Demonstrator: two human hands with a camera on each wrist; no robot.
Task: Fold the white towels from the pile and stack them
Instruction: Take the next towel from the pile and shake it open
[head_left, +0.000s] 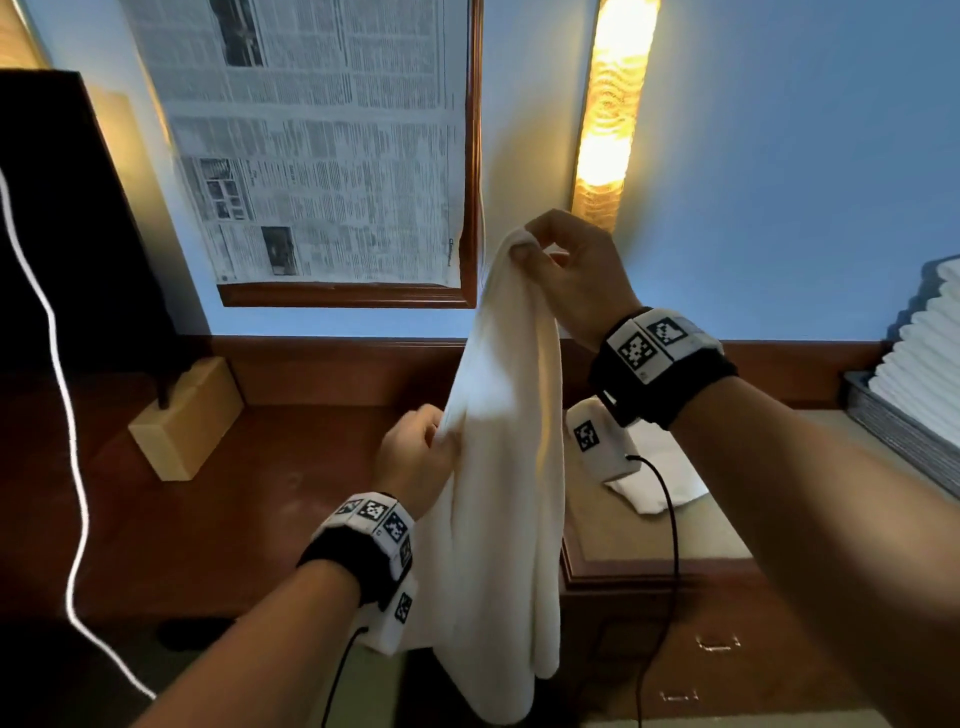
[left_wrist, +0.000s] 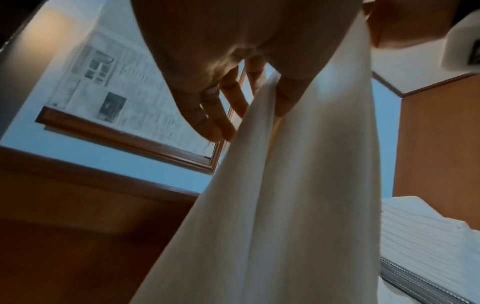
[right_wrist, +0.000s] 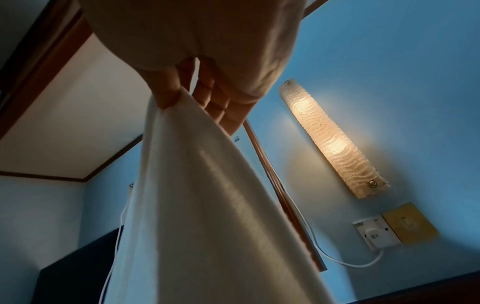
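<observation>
A white towel hangs lengthwise in the air above the wooden desk. My right hand pinches its top corner between thumb and forefinger, held high near the wall lamp; the same pinch shows in the right wrist view on the towel. Lower and to the left, my left hand holds the towel's left edge partway down. In the left wrist view its thumb lies on the towel with the fingers behind the cloth. A stack of white towels sits at the far right.
A wooden block stands on the brown desk at the left. A framed newspaper and a lit wall lamp hang on the blue wall. A white cable dangles at left. A white cloth lies under my right wrist.
</observation>
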